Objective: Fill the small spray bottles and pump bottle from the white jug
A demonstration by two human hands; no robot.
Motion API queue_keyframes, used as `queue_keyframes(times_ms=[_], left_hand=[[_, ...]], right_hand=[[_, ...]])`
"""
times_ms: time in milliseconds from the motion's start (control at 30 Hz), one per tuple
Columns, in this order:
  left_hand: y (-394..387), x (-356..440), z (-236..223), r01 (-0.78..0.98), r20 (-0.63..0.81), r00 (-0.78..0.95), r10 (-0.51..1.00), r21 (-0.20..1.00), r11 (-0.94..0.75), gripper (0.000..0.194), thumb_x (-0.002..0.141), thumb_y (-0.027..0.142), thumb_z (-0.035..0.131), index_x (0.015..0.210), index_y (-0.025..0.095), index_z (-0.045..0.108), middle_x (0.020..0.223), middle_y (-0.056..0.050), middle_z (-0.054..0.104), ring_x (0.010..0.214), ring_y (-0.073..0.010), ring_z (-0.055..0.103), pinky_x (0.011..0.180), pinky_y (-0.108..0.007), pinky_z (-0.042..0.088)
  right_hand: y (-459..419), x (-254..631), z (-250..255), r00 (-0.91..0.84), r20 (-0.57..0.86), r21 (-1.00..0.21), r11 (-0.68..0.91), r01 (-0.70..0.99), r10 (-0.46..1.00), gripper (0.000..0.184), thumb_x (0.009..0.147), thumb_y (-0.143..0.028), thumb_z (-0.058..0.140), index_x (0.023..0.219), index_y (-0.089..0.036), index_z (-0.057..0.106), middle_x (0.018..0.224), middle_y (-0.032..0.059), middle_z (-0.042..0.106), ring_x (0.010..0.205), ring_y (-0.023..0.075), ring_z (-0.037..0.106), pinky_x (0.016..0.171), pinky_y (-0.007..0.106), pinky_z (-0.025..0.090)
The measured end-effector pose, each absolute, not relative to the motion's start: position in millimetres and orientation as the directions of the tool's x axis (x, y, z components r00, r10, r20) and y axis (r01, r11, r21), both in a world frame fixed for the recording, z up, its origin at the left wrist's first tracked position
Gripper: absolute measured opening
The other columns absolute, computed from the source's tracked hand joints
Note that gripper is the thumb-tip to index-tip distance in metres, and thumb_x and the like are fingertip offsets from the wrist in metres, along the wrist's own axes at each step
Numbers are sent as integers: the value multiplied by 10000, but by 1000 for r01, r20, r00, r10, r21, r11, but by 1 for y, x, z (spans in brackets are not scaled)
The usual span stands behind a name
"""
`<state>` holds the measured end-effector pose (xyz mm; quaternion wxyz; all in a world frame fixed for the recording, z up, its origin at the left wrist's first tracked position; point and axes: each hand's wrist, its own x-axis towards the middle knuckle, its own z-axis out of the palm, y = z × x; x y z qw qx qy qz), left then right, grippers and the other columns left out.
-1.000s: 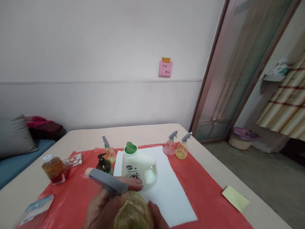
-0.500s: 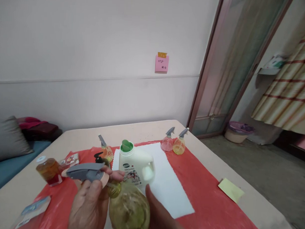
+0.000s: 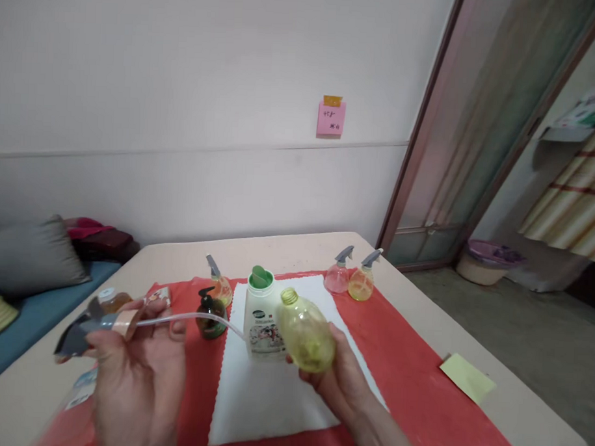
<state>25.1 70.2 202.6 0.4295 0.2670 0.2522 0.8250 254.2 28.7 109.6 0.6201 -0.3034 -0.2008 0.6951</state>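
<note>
My left hand (image 3: pixel 138 373) grips a grey trigger spray head (image 3: pixel 82 326), held sideways with its thin clear dip tube (image 3: pixel 191 315) pointing right. In my right hand (image 3: pixel 338 374) is a yellow-green see-through spray bottle (image 3: pixel 307 334), its threaded neck uncovered and tilted up to the left. The two parts are apart. Behind the bottle stands a pale jug (image 3: pixel 264 326) with a green opening, partly hidden by the bottle. A dark pump bottle (image 3: pixel 211 317) is just beyond the dip tube.
A white cloth (image 3: pixel 271 411) lies on a red sheet (image 3: pixel 418 403) over the table. Pink (image 3: pixel 337 278) and yellow (image 3: pixel 362 284) spray bottles stand at the back right, an orange-tinted one (image 3: pixel 221 288) at the back left. A jar (image 3: pixel 113 301) and yellow paper (image 3: pixel 466 378) lie toward the sides.
The spray head has come off the bottle. My left hand carried it and its tube left, while my right hand lifted the bottle away to the right, neck now bare.
</note>
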Motion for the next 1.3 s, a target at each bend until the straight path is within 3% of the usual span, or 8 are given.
queue_keyframes(times_ms=[100,200,400,567,900,1067,1300], left_hand=[[79,19,190,-591,189,-473,861,657,-469,436,734,572,820,935,200,716,942,12,680,893,-129,621,670,-189,555],[85,27,177,-580,130,-479,868,696,-424,358,791,504,799,960,198,719,935,-11,688,854,-134,636,665,-203,558],[96,39,158,-650,-1,-395,918,707,-279,294,829,470,756,917,192,721,889,-45,711,798,-144,667,669,-214,575],[96,43,153,-668,-51,-317,947,720,-185,289,877,482,698,944,203,728,936,-70,714,899,-179,698,727,-239,586],[94,49,154,-752,-102,-258,961,645,-134,244,882,398,713,961,167,704,945,-73,717,851,-142,694,734,-227,588],[95,47,153,-785,-129,-216,968,613,-94,238,871,381,721,960,164,686,931,-69,719,828,-146,699,718,-233,593],[98,43,153,-799,-122,-221,968,592,-107,244,853,375,739,944,155,686,915,-71,722,792,-149,703,695,-241,597]], right_hand=[[38,275,124,173,-115,-766,24,-642,978,543,745,-574,762,1174,-252,676,1023,55,737,769,191,673,515,253,527],[52,290,136,285,-46,-869,103,-484,957,572,706,-540,798,1181,-250,664,1068,52,707,795,186,639,517,255,532],[81,303,155,264,-13,-977,44,-208,964,559,711,-573,766,1143,-238,651,987,39,673,778,175,619,503,242,499],[97,314,174,263,43,-999,35,32,964,569,683,-564,795,1134,-251,645,936,29,657,735,164,600,513,237,457],[107,321,233,86,65,-870,15,493,994,603,766,-615,708,1248,-285,558,1070,45,639,813,185,613,579,274,483],[115,316,255,54,104,-721,38,692,993,661,752,-598,717,1309,-271,572,1147,74,651,934,231,622,743,333,499],[129,306,283,-6,107,-560,65,826,994,753,714,-612,737,1328,-220,542,1184,115,690,977,267,653,808,367,496]])
